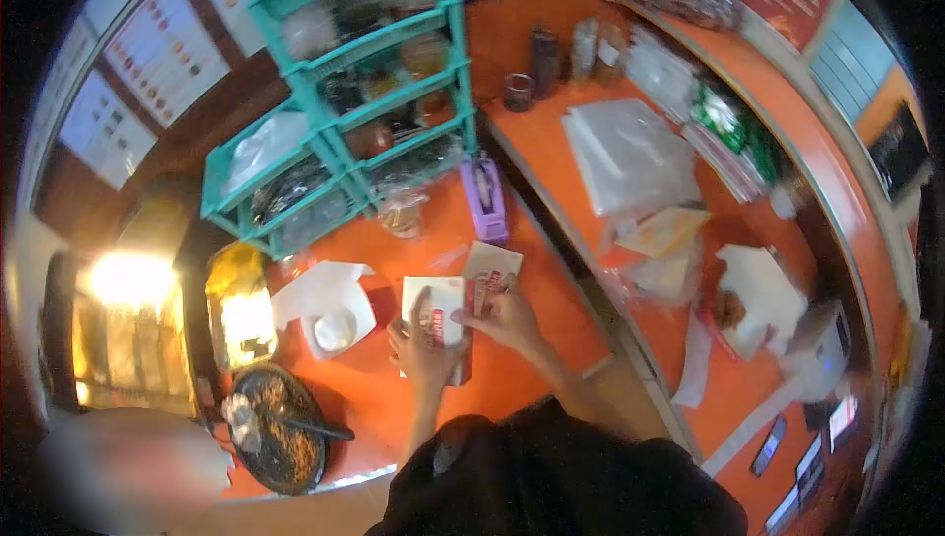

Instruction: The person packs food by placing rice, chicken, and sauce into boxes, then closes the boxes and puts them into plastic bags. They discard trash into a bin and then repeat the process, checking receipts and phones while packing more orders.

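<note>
In the head view, a white printed food box [448,295] with a red label stands on the orange counter in front of me. My left hand [425,354] grips this box, its fingers lying along the printed face. A second printed box [489,265], beige and tilted, is just to its right. My right hand [504,321] has its fingers on the second box, while its thumb reaches to the right edge of the first. The fingers' undersides are hidden. Left of the boxes sits an open white carton [359,305] with a round white item [335,329] in it.
Teal stacked baskets [379,59] and a purple tape dispenser [484,196] are behind the boxes. A dark stone mortar [285,467] with crumbly food is at the lower left, near a lit glass case [138,339]. Plastic bags [630,152] and phones [770,445] lie on the right counter.
</note>
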`<state>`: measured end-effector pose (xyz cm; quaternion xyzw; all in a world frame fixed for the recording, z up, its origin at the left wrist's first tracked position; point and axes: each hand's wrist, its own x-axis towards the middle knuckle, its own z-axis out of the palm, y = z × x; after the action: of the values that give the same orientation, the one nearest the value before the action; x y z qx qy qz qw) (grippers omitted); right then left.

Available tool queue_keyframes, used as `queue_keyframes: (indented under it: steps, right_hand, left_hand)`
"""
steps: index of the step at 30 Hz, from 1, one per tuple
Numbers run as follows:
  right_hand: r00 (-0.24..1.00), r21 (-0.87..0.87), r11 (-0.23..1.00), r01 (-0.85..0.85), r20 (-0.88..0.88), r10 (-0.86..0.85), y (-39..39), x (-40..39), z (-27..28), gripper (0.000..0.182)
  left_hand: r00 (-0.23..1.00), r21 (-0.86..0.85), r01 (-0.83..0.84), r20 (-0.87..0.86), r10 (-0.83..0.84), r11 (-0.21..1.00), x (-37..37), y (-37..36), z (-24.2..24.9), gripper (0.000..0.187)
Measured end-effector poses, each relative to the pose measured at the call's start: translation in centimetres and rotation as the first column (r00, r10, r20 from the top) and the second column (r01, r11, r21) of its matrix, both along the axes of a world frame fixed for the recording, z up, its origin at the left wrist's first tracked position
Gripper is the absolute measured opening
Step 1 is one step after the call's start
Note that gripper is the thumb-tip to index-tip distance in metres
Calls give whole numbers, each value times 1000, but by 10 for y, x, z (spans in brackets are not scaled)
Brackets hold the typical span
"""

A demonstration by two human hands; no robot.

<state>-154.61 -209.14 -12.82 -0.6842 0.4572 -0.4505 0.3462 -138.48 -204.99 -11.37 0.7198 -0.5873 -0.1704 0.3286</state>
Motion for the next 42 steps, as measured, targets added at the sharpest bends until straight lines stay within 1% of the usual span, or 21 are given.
queue_keyframes:
  steps: [3,5,6,8,10,12,15,16,18,19,20,21,23,26,28,32,33,36,38,39,42]
  right_hand:
    - [838,277,926,-255,541,69,-2,-18,-23,54]
    - [876,499,807,-315,481,44,1,-38,-46,60]
    - [814,505,809,-300,577,-58,9,-43,-12,44]
    - [985,572,820,7,139,-105,16,-73,-40,46]
    - [982,435,881,186,-118,-148,39,-101,-61,43]
    - [964,156,963,218,-187,-188,63,-122,-68,34]
    - [848,215,820,530,-140,-511,132,-149,1,19]
    - [695,101,688,718,-61,-716,159,-164,17,13]
    - [109,-216,174,961,-285,-952,224,-219,2,16]
    - [-85,-217,-16,976,-315,-945,279,-262,-43,23]
    - [-356,-396,-222,891,-305,-883,317,-288,-32,31]
    - [-530,-407,-375,833,-391,-752,358,-309,-35,51]
    - [-594,-245,-595,766,-624,-508,405,-317,-23,70]
    - [-512,-271,-569,777,-797,-320,433,-291,-73,90]
    - [-589,-235,-621,748,-666,-458,440,-276,-98,89]
    - [-593,-102,-620,778,-445,-671,450,-270,-108,75]
    - [-504,23,-572,820,-445,-740,456,-273,-110,69]
    - [-317,232,-361,903,-206,-926,472,-281,-119,52]
    - [-261,138,-237,962,193,-946,472,-269,-132,39]
    - [-274,209,-234,949,188,-943,467,-255,-112,34]
    - [-295,398,-221,890,133,-946,468,-217,-45,26]
  left_hand:
    - [828,-43,303,-482,-286,952,3,-21,7,86]
    - [791,-123,440,-416,-449,889,-3,-42,3,88]
    - [765,-155,502,-379,-521,851,-7,-52,-2,89]
    - [886,21,430,-200,-417,903,-23,-74,-16,90]
    - [918,138,353,140,-371,925,-44,-91,-45,94]
    - [890,194,263,330,-315,945,-58,-100,-64,94]
    - [826,124,324,447,-344,938,-57,-109,-93,90]
    - [816,5,375,473,-333,927,-58,-111,-103,88]
    - [816,-222,320,559,-148,921,-76,-98,-80,82]
    - [843,-333,323,527,-109,886,-88,-87,-63,76]
    - [866,-439,322,494,-74,839,-99,-76,-46,70]
    - [901,-540,373,405,-156,755,-117,-66,-33,62]
    - [858,-613,512,335,-388,602,-149,-34,-11,46]
    - [580,-516,765,292,-761,385,-192,31,8,25]
    - [331,-441,858,80,-940,264,-217,83,8,18]
    - [-108,-279,958,-140,-984,-65,-250,157,-33,17]
    - [-196,-242,960,-229,-953,-139,-260,169,-49,16]
    - [-94,101,967,-706,-702,-232,-297,197,-76,28]
    - [-194,-55,967,-789,-583,-248,-339,206,-110,40]
    - [-245,-130,960,-819,-519,-249,-360,211,-128,46]
    - [-166,-117,977,-941,-295,-177,-416,237,-159,54]
